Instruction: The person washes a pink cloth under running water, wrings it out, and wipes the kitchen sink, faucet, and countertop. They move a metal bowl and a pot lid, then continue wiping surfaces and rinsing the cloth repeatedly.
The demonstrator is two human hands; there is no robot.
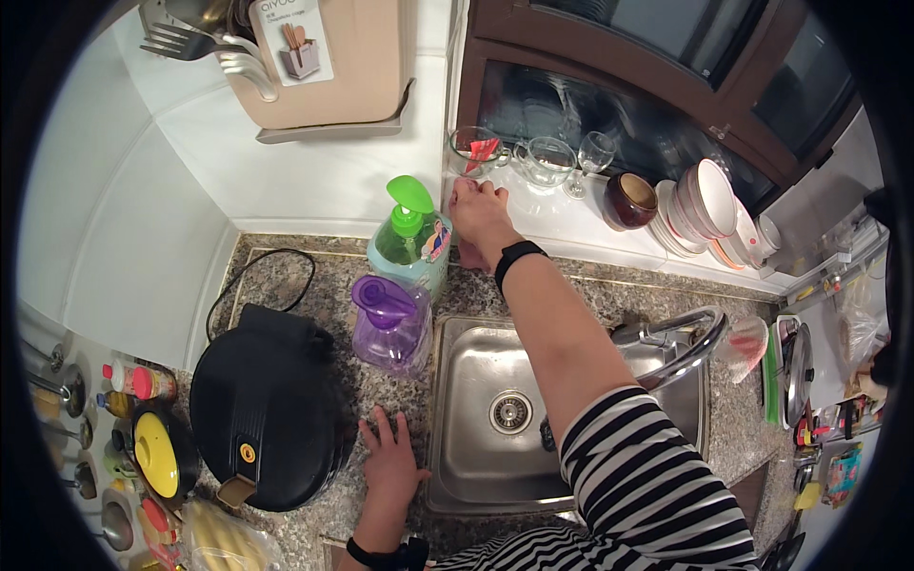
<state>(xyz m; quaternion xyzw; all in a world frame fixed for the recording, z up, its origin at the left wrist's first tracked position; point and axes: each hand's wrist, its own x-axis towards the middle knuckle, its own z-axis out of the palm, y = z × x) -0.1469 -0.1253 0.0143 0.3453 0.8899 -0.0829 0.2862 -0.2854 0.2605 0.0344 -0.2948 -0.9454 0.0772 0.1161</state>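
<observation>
My right hand [480, 214] reaches to the tiled window ledge, its fingers curled over a pinkish cloth [473, 257] that hangs below them. Just above the fingers stands a glass cup [477, 158] with a red piece in or behind it. Left of the hand is a clear bottle with a green pump [408, 246]; a purple pump bottle [391, 335] stands in front of it. My left hand [389, 457] rests on the granite counter with its fingers spread, between a black round electric appliance [268, 414] and the steel sink [446, 428].
A second glass cup [548, 163], a stemmed glass [593, 160], a brown pot [630, 201] and stacked bowls [703, 200] line the ledge. The faucet [696, 342] arches over the sink's right side. A black cord [312, 271] loops behind the appliance.
</observation>
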